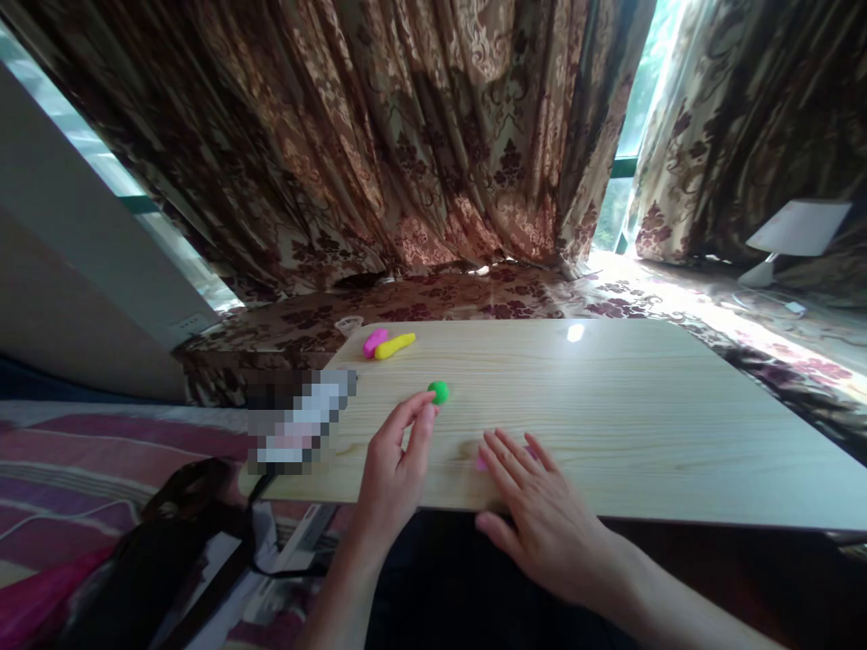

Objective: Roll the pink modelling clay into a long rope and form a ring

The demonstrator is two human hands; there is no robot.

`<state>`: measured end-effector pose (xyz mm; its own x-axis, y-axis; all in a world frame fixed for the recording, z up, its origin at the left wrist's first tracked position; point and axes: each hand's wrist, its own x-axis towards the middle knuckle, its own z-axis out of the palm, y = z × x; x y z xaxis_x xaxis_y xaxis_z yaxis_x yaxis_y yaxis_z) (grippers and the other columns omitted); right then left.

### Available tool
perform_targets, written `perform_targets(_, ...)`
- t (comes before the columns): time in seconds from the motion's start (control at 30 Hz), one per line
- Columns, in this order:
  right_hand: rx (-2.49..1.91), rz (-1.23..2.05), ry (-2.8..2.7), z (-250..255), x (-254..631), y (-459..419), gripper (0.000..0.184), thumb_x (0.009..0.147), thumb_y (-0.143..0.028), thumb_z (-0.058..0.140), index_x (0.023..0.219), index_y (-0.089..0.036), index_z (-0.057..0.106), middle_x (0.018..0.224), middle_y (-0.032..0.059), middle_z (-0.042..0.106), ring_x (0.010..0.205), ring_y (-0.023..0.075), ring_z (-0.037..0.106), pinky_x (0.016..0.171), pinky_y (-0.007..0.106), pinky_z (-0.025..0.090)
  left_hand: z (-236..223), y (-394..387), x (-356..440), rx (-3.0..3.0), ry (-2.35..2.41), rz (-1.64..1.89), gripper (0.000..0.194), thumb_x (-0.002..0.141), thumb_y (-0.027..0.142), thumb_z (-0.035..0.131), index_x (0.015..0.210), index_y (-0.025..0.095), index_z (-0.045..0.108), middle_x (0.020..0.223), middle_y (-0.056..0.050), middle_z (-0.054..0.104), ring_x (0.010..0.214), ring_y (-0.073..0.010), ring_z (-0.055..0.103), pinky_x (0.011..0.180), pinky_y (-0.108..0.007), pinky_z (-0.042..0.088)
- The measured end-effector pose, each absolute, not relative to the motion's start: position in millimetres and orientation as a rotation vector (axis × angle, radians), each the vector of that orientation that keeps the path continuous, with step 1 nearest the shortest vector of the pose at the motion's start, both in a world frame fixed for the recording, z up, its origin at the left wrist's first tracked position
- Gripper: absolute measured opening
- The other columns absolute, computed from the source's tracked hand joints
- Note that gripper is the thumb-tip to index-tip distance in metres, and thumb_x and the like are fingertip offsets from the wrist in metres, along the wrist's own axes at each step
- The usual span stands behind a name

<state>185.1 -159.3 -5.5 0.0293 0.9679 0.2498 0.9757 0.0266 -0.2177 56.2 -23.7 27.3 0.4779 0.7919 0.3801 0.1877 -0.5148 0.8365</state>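
Pinching: left hand (396, 460), green ball (440, 392), perhaps steadying.
Covering: spread right hand (532, 506), pink piece (481, 463) (perhaps flattening), surface's (643, 406) near edge.

No text, label, brand, number or sign is showing legibly. At eight o'clock from the view's middle, by the edge of the surface (643, 406), a pale object (302, 422) is appearing only as coarse pixel blocks, leaving nothing on it readable.
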Motion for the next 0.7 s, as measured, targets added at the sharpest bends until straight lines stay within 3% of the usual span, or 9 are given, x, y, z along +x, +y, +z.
perform_targets(0.1, -1.925, 0.000, -2.030, -8.4, 176.4, -180.9, 0.060, 0.093, -0.043, 0.037, 0.144, -0.016, 0.022, 0.149, 0.0080, 0.022, 0.138, 0.0232, 0.015, 0.112, 0.048, 0.010, 22.7, -23.1, 60.4, 1.963, 0.797, 1.026, 0.030, 0.090, 0.036, 0.045, 0.112, 0.020, 0.058, 0.111, -0.006, 0.064, 0.101, -0.0178, 0.060, 0.091, -0.029, 0.042)
perform_targets(0.23, -1.964, 0.117, -1.828, -1.7, 195.4, -137.1, 0.055, 0.092, -0.042, 0.038, 0.138, -0.012, 0.037, 0.145, 0.0137, 0.032, 0.136, 0.0259, 0.021, 0.111, 0.050, 0.008, 21.4, -29.3, 65.0, 2.046, 0.746, 0.972, 0.028, 0.090, 0.033, 0.045, 0.112, 0.021, 0.058, 0.112, -0.006, 0.063, 0.105, -0.0190, 0.058, 0.094, -0.030, 0.041)
perform_targets(0.3, -1.943, 0.148, -1.810, 6.9, 215.2, -110.0, 0.050, 0.094, -0.040, 0.034, 0.136, -0.012, 0.040, 0.141, 0.0138, 0.039, 0.133, 0.0254, 0.029, 0.109, 0.050, 0.017, 22.4, -27.9, 64.0, 2.125, 0.697, 0.960, 0.027, 0.091, 0.030, 0.044, 0.111, 0.021, 0.060, 0.113, -0.006, 0.062, 0.107, -0.0185, 0.057, 0.095, -0.031, 0.041)
perform_targets(0.43, -1.868, 0.205, -1.818, 16.2, 252.8, -107.5, 0.044, 0.097, -0.040, 0.027, 0.136, -0.023, 0.041, 0.136, 0.0039, 0.047, 0.126, 0.0175, 0.042, 0.103, 0.036, 0.036, 15.3, -15.5, 70.6, 2.302, 0.629, 0.954, 0.027, 0.089, 0.025, 0.045, 0.111, 0.020, 0.061, 0.117, -0.007, 0.058, 0.112, -0.0188, 0.052, 0.099, -0.034, 0.038)
perform_targets(0.6, -1.888, 0.119, -1.696, -5.2, 271.2, -147.8, 0.043, 0.086, -0.029, 0.052, 0.129, -0.022, 0.050, 0.131, 0.0062, 0.053, 0.128, 0.0242, 0.037, 0.104, 0.044, 0.033, -5.1, -11.7, 99.3, 2.415, 0.519, 0.847, 0.033, 0.080, 0.020, 0.057, 0.113, 0.021, 0.061, 0.115, -0.008, 0.060, 0.111, -0.0220, 0.052, 0.098, -0.040, 0.039)
perform_targets(0.7, -1.820, 0.142, -1.621, -15.4, 268.8, -152.3, 0.042, 0.079, -0.017, 0.058, 0.121, -0.024, 0.058, 0.121, 0.0051, 0.061, 0.125, 0.0264, 0.041, 0.102, 0.047, 0.033, -7.9, -15.7, 106.5, 2.412, 0.520, 0.814, 0.027, 0.077, 0.018, 0.059, 0.103, 0.020, 0.066, 0.106, -0.008, 0.064, 0.104, -0.0234, 0.054, 0.095, -0.042, 0.041)
